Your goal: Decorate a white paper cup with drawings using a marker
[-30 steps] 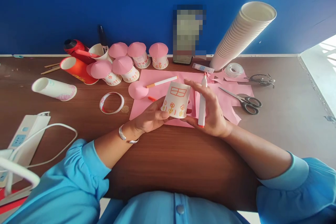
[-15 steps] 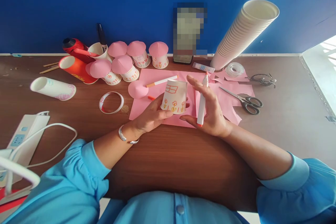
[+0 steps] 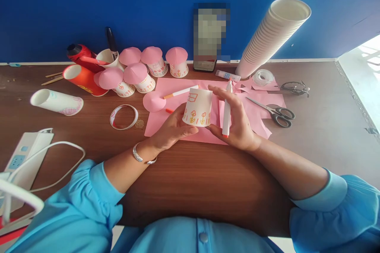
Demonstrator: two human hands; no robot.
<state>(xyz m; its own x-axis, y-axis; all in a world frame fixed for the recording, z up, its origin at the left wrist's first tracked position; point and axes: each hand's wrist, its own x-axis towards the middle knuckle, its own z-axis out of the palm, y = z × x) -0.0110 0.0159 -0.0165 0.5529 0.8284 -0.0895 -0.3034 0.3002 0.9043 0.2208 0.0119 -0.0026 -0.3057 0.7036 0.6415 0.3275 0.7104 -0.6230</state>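
An upside-down white paper cup [image 3: 198, 107] with a drawn orange window and flowers is held over the pink paper sheet [image 3: 178, 120]. My left hand [image 3: 173, 129] grips the cup at its rim from the left and below. My right hand [image 3: 237, 120] touches the cup's right side with its fingertips and holds a white marker [image 3: 227, 108] with an orange cap end against the palm. A loose pink paper cone [image 3: 153, 101] lies just left of the cup. A second orange-tipped marker [image 3: 181, 92] rests on the pink sheet behind it.
Several finished cups with pink cone roofs [image 3: 139, 71] stand at the back left by red cups [image 3: 83, 80]. A tall leaning stack of paper cups [image 3: 268, 35], a tape roll [image 3: 263, 77], glue tube [image 3: 227, 75], scissors [image 3: 274, 112], a tape ring [image 3: 124, 116], a lying cup [image 3: 56, 102] and a power strip [image 3: 20, 158] surround them.
The cup has been turned between my hands, so the window drawing has shifted toward the left side. My right hand's fingertips came back against the cup. The view drifted slightly.
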